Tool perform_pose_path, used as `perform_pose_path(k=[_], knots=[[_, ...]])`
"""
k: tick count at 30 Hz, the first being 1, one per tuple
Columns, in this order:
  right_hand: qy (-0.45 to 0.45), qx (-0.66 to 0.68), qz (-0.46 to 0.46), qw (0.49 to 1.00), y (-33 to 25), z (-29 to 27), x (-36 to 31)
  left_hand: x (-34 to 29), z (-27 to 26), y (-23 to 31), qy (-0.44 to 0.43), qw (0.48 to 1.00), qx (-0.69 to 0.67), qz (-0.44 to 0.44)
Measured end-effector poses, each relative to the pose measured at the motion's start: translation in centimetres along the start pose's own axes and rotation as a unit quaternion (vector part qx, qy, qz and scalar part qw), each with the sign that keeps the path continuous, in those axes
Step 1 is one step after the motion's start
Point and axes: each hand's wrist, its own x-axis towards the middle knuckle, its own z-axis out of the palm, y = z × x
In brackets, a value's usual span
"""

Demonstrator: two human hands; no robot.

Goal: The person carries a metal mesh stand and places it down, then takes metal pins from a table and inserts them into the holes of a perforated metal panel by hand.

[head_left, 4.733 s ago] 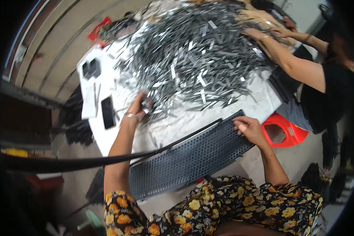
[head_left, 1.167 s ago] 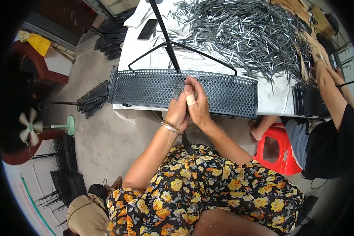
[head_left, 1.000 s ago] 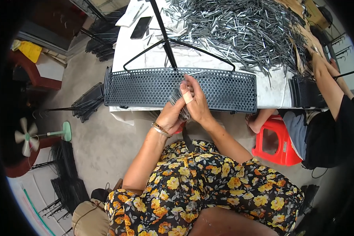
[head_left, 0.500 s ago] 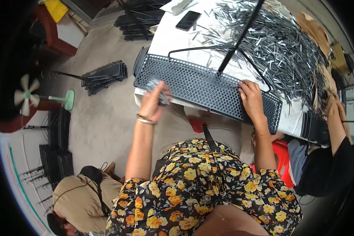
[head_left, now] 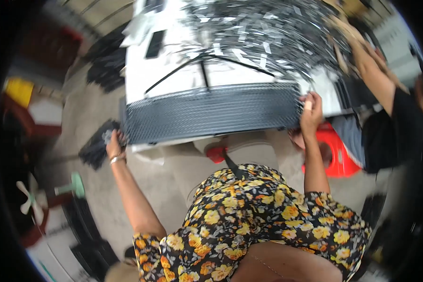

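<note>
A black perforated metal shelf (head_left: 211,113) lies along the front edge of the white-covered table, with a thin black rod frame (head_left: 204,70) rising behind it. At its left end is my left hand (head_left: 115,146), fingers closed around a crumpled greyish, shiny wad (head_left: 109,136) whose kind I cannot make out. Whether that hand also touches the shelf's edge is blurred. My right hand (head_left: 311,115) grips the shelf's right end, thumb and fingers at the corner. The picture is smeared by motion.
A large heap of dark metal strips (head_left: 268,35) covers the far table. A phone (head_left: 155,43) lies at the table's left. On the right, a co-worker's arm (head_left: 373,70) reaches toward the heap, beside a red stool (head_left: 331,152). A fan (head_left: 33,199) stands on the left.
My left hand has moved from over the shelf to its left end, wad still in it. My right hand has shifted to the right end. The shelf now lies straighter across the view, which has turned.
</note>
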Motion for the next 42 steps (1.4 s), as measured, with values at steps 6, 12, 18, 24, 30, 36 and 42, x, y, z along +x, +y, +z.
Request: perform_pose_path(k=[6, 12, 18, 24, 30, 36, 42], knots=[[0.074, 0.083, 0.047, 0.993, 6.8, -3.3, 5.0, -0.8, 3.9, -3.1, -0.033, 0.996, 0.07, 0.054], [0.108, 0.074, 0.033, 0.991, 6.7, -6.9, 7.7, -4.1, 6.5, -5.1, -0.02, 0.997, 0.074, 0.004], [0.105, 0.09, 0.072, 0.988, 6.1, -9.7, 8.7, -4.2, 6.5, -6.9, -0.009, 1.0, 0.018, -0.006], [0.121, 0.027, 0.058, 0.991, 7.2, -11.6, 9.8, -9.1, 9.1, -8.2, -0.006, 0.999, 0.037, -0.01], [0.17, -0.186, -0.044, 0.967, 9.6, -6.2, 7.9, -7.7, 6.7, -5.8, -0.025, 0.999, 0.022, -0.007], [0.099, -0.192, -0.094, 0.972, 3.0, -4.1, -1.6, -2.5, -3.7, -2.4, -0.04, 0.985, -0.12, 0.12], [-0.15, 0.043, 0.018, 0.988, -8.4, 4.5, -10.7, -1.7, -9.3, -3.4, -0.02, 0.933, 0.156, 0.324]])
